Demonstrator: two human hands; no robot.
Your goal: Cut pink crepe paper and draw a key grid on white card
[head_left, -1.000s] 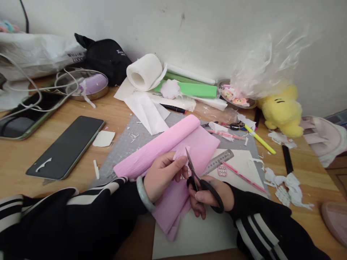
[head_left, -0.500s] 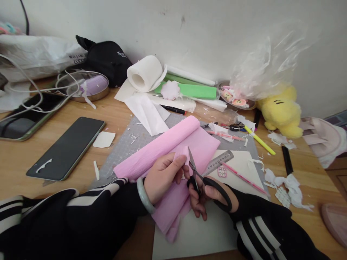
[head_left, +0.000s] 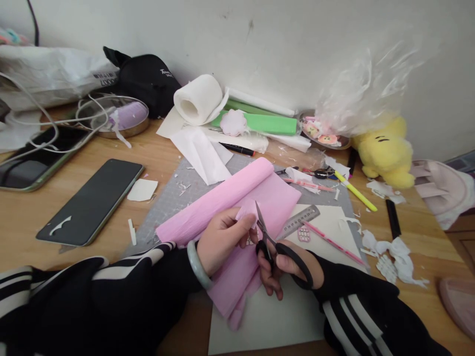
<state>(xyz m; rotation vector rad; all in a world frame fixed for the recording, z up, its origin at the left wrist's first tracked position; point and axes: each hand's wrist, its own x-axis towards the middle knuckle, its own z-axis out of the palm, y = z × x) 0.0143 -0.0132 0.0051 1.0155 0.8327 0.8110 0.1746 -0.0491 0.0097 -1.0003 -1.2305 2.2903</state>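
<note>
Between the thumb and fingers of my left hand (head_left: 226, 237) is a small pink paper piece (head_left: 247, 209). My right hand (head_left: 284, 269) grips black-handled scissors (head_left: 272, 240), their blades slightly apart and pointing up at the right edge of that piece. Behind and beneath both hands lies a pink crepe paper roll (head_left: 218, 200), its loose sheet spreading to the right and toward me. A metal ruler (head_left: 300, 221), a small patterned pink piece (head_left: 304, 234) and a pink pen (head_left: 334, 242) rest on white paper (head_left: 267, 316) to the right.
A phone (head_left: 92, 202) lies at the left. Along the wall are a tissue roll (head_left: 198, 100), a green paper roll (head_left: 270, 123) and a round tin (head_left: 336, 143). A yellow plush toy (head_left: 386, 153), a yellow pen (head_left: 355, 191) and paper scraps (head_left: 401, 259) are on the right.
The small pink piece has turned slightly in my left hand. The scissors have shifted a little to the left with my right hand, and their blades look closer together.
</note>
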